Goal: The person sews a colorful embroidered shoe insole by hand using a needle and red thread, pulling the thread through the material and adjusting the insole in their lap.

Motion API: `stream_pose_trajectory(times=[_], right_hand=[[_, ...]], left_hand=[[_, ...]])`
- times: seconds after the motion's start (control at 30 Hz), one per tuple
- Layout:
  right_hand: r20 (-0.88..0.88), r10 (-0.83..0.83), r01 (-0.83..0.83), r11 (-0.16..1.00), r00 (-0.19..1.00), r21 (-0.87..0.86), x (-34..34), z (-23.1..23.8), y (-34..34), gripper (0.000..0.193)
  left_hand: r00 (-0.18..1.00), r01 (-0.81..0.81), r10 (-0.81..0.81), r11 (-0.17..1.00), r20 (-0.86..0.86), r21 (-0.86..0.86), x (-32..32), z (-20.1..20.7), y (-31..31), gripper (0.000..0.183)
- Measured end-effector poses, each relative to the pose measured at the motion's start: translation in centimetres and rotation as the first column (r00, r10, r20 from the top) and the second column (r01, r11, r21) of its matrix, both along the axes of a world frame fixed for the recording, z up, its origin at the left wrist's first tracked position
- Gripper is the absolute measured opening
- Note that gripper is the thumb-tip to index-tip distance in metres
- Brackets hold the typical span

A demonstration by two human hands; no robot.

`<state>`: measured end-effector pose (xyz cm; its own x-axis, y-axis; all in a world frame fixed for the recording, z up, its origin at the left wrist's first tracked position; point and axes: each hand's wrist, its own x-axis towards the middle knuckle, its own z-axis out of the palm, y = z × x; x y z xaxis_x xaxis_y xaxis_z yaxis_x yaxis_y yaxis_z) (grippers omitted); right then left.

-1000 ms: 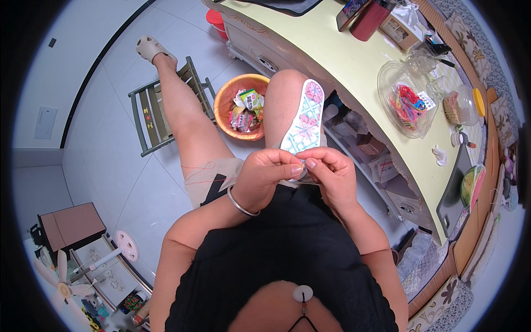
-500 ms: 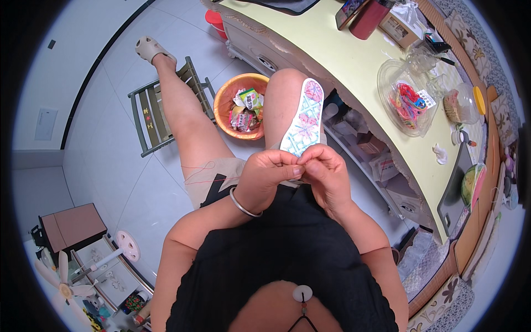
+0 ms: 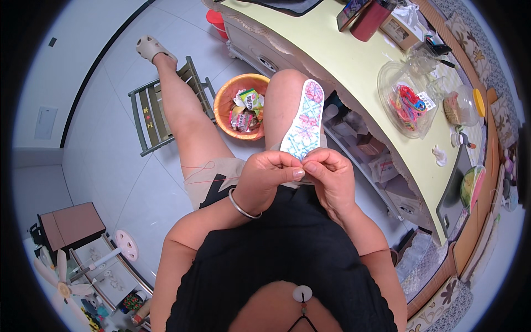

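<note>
An embroidered shoe insole (image 3: 304, 123), white with pink and blue cross patterns, lies along my bent right leg. Its lower end reaches my fingertips. My left hand (image 3: 270, 175) is closed in a pinch, thumb against forefinger, its tips meeting those of the other hand. Likewise pinched is my right hand (image 3: 333, 178), just below the insole's lower end. Whatever the fingertips hold is too small to make out. Loose red thread (image 3: 200, 167) trails over the shorts on my left thigh.
An orange wastebasket (image 3: 222, 99) with wrappers stands between my legs, near a folding stool (image 3: 148, 119). On the pale yellow table (image 3: 354, 72) to the right are a clear tray of coloured threads (image 3: 409, 105), a yellow-lidded jar (image 3: 462, 107) and a dark red flask (image 3: 371, 21).
Both hands stay pinched together and have shifted very slightly to the right. My right thumb has changed its angle a little. The insole has barely moved.
</note>
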<state>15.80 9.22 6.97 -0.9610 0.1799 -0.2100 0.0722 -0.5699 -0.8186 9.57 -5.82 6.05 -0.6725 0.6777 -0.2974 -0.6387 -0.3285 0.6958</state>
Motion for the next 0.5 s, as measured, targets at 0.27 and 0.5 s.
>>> stream_pose_trajectory(times=[0.27,0.5], right_hand=[[-0.028,-0.004,0.002,0.998,1.0,-0.068,0.03,-0.18,-0.05,0.006],[-0.033,-0.028,0.026,0.998,0.999,-0.053,0.22,-0.21,-0.12,0.005]], left_hand=[[1.0,-0.001,0.001,1.0,0.007,0.017,0.04,0.31,0.03,0.013],[1.0,-0.002,0.002,1.0,-0.006,0.022,0.11,0.65,0.08,0.011]])
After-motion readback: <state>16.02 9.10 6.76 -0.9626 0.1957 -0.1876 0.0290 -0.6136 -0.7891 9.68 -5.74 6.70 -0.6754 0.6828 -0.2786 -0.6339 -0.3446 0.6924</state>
